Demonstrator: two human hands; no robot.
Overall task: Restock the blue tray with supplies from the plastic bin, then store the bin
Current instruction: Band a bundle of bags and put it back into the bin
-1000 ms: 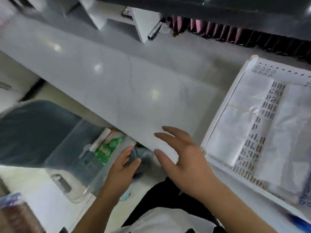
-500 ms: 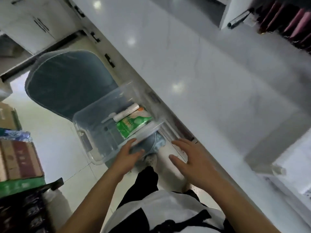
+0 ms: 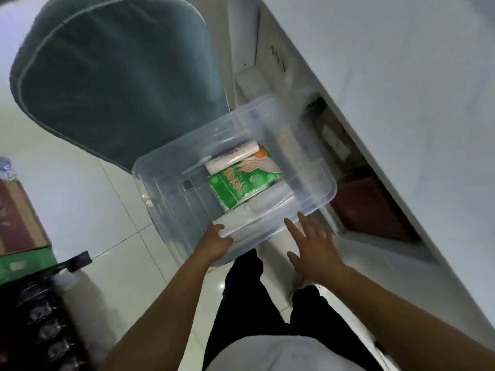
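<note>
A clear plastic bin hangs low beside the white counter, in front of the space under it. Inside lie a green and white packet and a white roll. My left hand grips the bin's near rim. My right hand hovers just under the near right corner with its fingers spread, holding nothing. The blue tray is out of view.
A grey-blue chair cushion sits right behind the bin. Brown boxes fill the shelf space under the counter. At the left stand a red and green carton and dark packed bottles. White tiled floor lies below.
My view has tilted down from the counter top to the floor. The bin has come nearer the opening under the counter, still in my left hand, and my right hand has moved toward its corner.
</note>
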